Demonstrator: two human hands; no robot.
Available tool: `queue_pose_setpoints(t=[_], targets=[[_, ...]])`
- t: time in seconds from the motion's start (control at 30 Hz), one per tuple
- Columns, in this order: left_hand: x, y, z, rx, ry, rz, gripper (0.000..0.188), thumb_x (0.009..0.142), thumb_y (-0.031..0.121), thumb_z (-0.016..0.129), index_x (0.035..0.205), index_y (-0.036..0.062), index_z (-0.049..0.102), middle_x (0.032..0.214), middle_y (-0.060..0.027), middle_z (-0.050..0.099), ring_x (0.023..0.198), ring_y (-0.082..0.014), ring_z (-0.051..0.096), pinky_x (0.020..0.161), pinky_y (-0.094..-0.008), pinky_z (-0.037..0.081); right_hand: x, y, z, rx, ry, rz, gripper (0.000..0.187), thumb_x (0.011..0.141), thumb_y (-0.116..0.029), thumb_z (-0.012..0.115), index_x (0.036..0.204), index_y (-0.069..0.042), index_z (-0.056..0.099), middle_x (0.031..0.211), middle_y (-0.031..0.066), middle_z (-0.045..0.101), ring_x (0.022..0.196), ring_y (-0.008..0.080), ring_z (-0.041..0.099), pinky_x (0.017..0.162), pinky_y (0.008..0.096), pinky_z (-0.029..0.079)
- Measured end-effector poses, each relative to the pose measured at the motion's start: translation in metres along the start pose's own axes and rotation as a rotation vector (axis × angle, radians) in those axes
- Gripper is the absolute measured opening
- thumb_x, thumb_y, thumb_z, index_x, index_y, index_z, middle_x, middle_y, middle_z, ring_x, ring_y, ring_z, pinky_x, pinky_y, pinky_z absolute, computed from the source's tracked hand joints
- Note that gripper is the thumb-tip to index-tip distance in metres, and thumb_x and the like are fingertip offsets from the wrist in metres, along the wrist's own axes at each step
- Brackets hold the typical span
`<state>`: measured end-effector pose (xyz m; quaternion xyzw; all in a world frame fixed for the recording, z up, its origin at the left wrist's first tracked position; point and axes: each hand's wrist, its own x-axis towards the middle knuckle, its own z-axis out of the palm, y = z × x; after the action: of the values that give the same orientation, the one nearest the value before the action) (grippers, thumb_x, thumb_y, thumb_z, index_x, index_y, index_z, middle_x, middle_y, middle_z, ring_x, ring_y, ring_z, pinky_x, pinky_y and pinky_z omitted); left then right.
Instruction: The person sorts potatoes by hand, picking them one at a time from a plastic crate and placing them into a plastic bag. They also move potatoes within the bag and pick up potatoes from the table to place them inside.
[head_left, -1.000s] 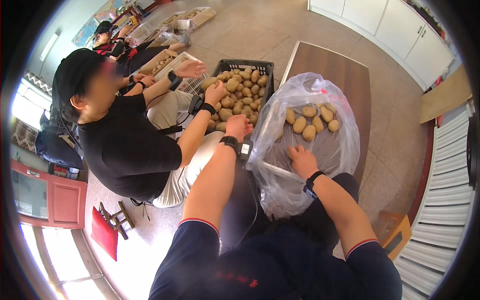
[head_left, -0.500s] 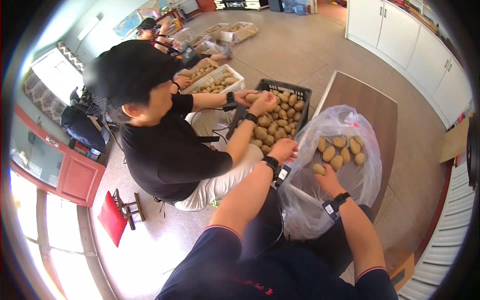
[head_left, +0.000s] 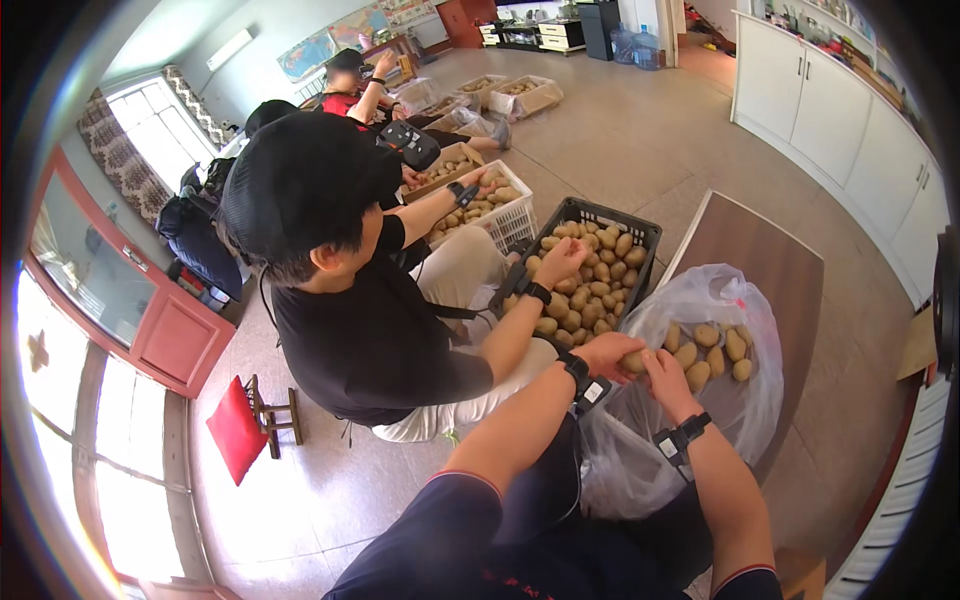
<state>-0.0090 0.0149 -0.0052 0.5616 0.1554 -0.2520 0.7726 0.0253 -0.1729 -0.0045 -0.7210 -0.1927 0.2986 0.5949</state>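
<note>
A brown potato [head_left: 634, 362] is between my two hands, above the near edge of a clear plastic bag [head_left: 757, 292]. My left hand [head_left: 606, 354] grips it from the left. The fingers of my right hand [head_left: 668, 384] close on its right end. Several loose potatoes [head_left: 716, 361] lie inside the spread bag, just beyond my right hand. A black crate [head_left: 652, 232] heaped with potatoes stands ahead of my left hand. Over that crate is the right hand [head_left: 563, 259] of a co-worker, apart from mine.
The co-worker [head_left: 350, 320] sits close on my left, reaching the other arm to a white crate [head_left: 517, 217] of potatoes. A brown board [head_left: 745, 245] runs under the bag. More people and potato boxes [head_left: 526, 98] are farther back. A red-seated stool [head_left: 238, 430] stands at left.
My right hand has lifted the potato out of the bag and brought it to my left hand, which now grips it too. The co-worker's left hand has moved to the white crate.
</note>
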Motion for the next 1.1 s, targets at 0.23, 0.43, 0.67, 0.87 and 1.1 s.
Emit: queue_pose_setpoints(t=[0.23, 0.43, 0.67, 0.87, 1.1], targets=[[-0.012, 0.013, -0.003, -0.136, 0.142, 0.151, 0.033, 0.093, 0.041, 0.058, 0.105, 0.0103, 0.058, 0.085, -0.0054, 0.063, 0.065, -0.0179, 0.062, 0.055, -0.0311, 0.050, 0.007, 0.021, -0.018, -0.306, 0.335, -0.277, 0.037, 0.093, -0.032, 0.056, 0.114, -0.001, 0.056, 0.090, 0.0128, 0.063, 0.086, 0.0302, 0.062, 0.080, 0.0390, 0.047], [0.002, 0.004, -0.022, -0.496, 0.480, 0.317, 0.031, 0.096, 0.034, 0.053, 0.116, 0.0102, 0.052, 0.097, -0.0076, 0.062, 0.071, -0.0206, 0.061, 0.057, -0.0317, 0.052, -0.001, 0.053, -0.055, -0.943, 0.416, -0.247, 0.059, 0.076, -0.023, 0.073, 0.128, -0.007, 0.049, 0.133, 0.0125, 0.047, 0.121, 0.0365, 0.043, 0.099, 0.0478, 0.038], [0.017, -0.015, -0.061, -0.469, 0.625, 0.322, 0.031, 0.099, 0.028, 0.046, 0.121, 0.0063, 0.049, 0.109, -0.0106, 0.059, 0.083, -0.0243, 0.060, 0.065, -0.0361, 0.055, 0.003, 0.053, -0.055, -1.085, 0.309, -0.089, 0.072, 0.071, -0.018, 0.077, 0.134, -0.013, 0.044, 0.140, 0.0073, 0.036, 0.122, 0.0354, 0.043, 0.093, 0.0493, 0.045], [0.025, -0.022, -0.070, -0.499, 0.627, 0.295, 0.028, 0.095, 0.022, 0.046, 0.120, 0.0107, 0.049, 0.108, -0.0094, 0.058, 0.083, -0.0238, 0.059, 0.064, -0.0358, 0.055, 0.007, 0.050, -0.057, -1.133, 0.293, -0.009, 0.076, 0.070, -0.018, 0.078, 0.137, -0.014, 0.042, 0.140, 0.0092, 0.034, 0.119, 0.0355, 0.046, 0.091, 0.0489, 0.047], [0.029, -0.028, -0.071, -0.516, 0.654, 0.287, 0.026, 0.095, 0.020, 0.045, 0.119, 0.0105, 0.049, 0.112, -0.0090, 0.056, 0.093, -0.0243, 0.057, 0.065, -0.0377, 0.055, -0.006, 0.056, -0.058, -1.186, 0.263, 0.017, 0.067, 0.073, -0.013, 0.072, 0.133, -0.013, 0.043, 0.145, 0.0120, 0.032, 0.116, 0.0373, 0.050, 0.090, 0.0506, 0.046]])
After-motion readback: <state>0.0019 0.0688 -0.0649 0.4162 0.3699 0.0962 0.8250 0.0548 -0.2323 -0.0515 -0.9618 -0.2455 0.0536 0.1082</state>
